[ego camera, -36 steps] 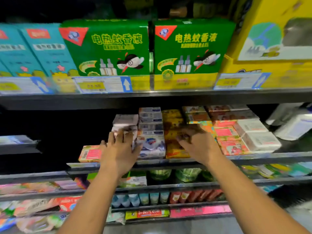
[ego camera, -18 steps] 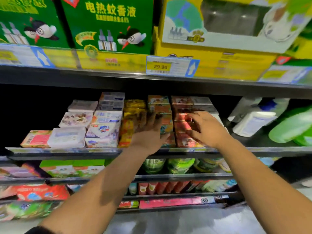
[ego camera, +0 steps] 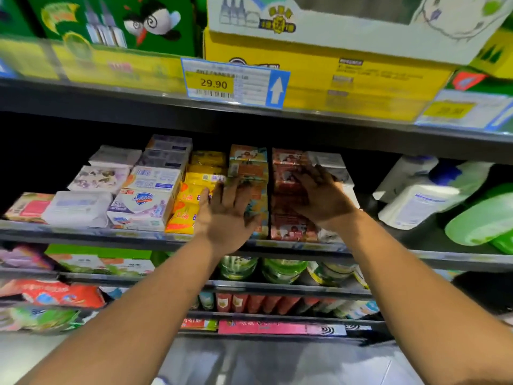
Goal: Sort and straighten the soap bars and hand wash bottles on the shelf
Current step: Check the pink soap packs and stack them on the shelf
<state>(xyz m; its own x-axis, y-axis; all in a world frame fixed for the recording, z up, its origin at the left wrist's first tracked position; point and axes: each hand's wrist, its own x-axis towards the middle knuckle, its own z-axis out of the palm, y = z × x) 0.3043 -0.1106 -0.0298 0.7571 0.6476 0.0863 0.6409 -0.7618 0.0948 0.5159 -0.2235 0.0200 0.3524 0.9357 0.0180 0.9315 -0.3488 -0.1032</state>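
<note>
Dark store shelf [ego camera: 83, 234] holds soap bars [ego camera: 141, 204] stacked along its front edge. From the head view we see our left hand [ego camera: 226, 215] laid flat, fingers straight, on the orange stack [ego camera: 249, 168]. Our right hand [ego camera: 322, 198] rests with fingers spread on the red stack [ego camera: 288, 229]. Hand wash bottles [ego camera: 416, 201] lie at the shelf's right end.
</note>
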